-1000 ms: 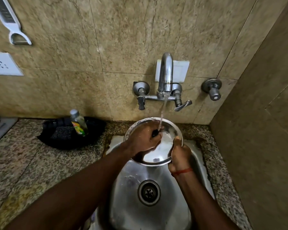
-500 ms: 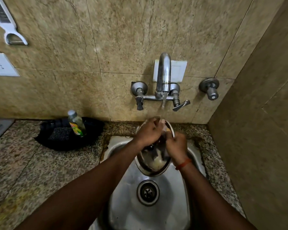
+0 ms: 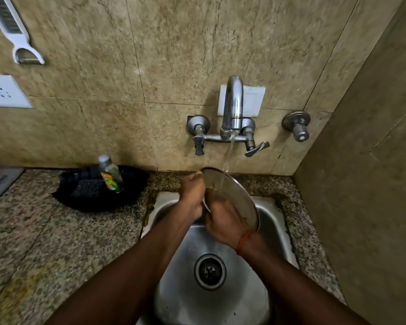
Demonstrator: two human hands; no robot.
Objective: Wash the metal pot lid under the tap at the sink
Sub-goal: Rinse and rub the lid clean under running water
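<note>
The round metal pot lid (image 3: 234, 195) is held on edge over the steel sink (image 3: 274, 221), its upper rim under the stream of water from the wall tap (image 3: 232, 106). My left hand (image 3: 192, 195) grips the lid's left rim, fingers curled near its top edge. My right hand (image 3: 223, 221), a red thread at the wrist, lies against the lid's near face and covers its lower part. Water runs down the lid's surface.
A small bottle of dish liquid (image 3: 109, 174) stands in a black tray (image 3: 80, 195) with a scrubber on the granite counter (image 3: 45, 242), left of the sink. A side wall stands close on the right. The drain (image 3: 210, 270) lies below the hands.
The lid has turned from facing up like a bowl to standing on edge. My right hand has moved from the rim onto its face. The water stream hits the upper rim.
</note>
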